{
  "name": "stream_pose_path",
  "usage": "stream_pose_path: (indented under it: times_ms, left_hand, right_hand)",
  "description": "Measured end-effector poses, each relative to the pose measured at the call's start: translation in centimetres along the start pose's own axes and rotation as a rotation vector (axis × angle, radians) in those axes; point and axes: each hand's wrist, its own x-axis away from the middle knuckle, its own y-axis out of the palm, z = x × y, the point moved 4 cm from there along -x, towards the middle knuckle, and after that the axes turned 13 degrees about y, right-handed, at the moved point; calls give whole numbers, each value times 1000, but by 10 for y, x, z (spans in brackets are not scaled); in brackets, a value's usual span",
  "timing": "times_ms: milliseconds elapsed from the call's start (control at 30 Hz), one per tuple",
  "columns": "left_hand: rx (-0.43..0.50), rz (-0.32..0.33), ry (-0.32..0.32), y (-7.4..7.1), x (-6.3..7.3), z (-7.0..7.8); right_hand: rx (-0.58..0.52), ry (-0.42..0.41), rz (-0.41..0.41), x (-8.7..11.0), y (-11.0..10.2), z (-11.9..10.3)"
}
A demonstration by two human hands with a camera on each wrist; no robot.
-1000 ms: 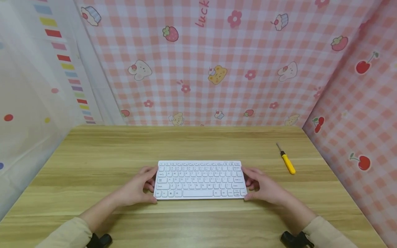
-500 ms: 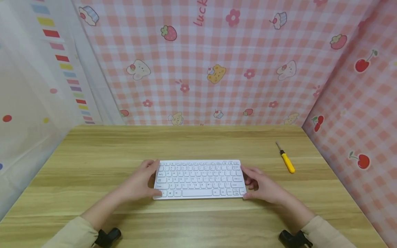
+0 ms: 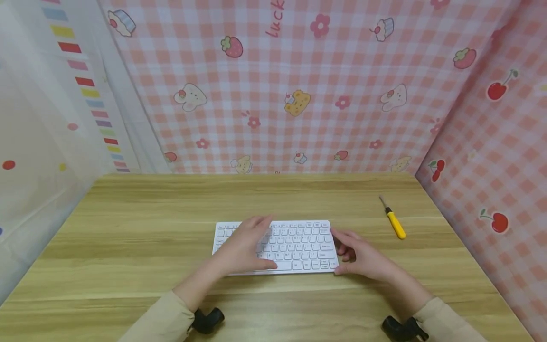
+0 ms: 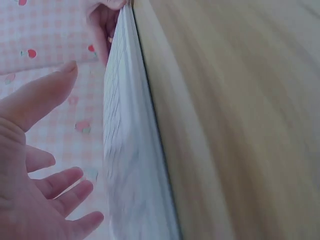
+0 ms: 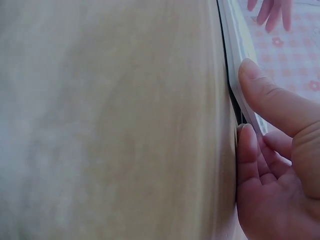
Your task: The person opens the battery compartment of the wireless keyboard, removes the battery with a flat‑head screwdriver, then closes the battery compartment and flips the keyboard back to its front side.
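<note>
A white keyboard (image 3: pixel 299 247) lies on the wooden table, its long side facing the person. Above its left half is the left hand (image 3: pixel 245 244), thumb and fingers spread apart and holding nothing. The left wrist view has that hand's relaxed fingers (image 4: pixel 70 192) apart from the keyboard's face (image 4: pixel 120 135). At the keyboard's right end, the right hand (image 3: pixel 361 254) grips the short edge. In the right wrist view, the right thumb (image 5: pixel 267 92) presses the keyboard's near corner while the other fingers curl in beside and under the edge. Part of the keys is hidden behind the left hand.
A screwdriver (image 3: pixel 395 224) with a yellow handle lies to the right, behind the right hand. Patterned cloth (image 3: pixel 273 85) hangs along the table's back edge and both sides. Black wrist mounts (image 3: pixel 207 320) sit below the sleeves.
The left hand has let go of the keyboard's left end and moved right over the keys. The right hand stays at the right end; the keyboard has barely shifted.
</note>
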Motion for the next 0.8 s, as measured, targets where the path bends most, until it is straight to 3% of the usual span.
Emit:
stream_pose_path:
  times_ms: [200,567,800]
  left_hand:
    - [-29,-42,60,29,-28,9]
    - [-173,-127,37,65,-67,22]
    - [-283,-208,32,85,-83,33]
  right_hand:
    - [-37,-24,-16,0,-1,5]
    - [-226,-128,-69,1,-14,20]
    - [-206,-119,-33,8,-24,26]
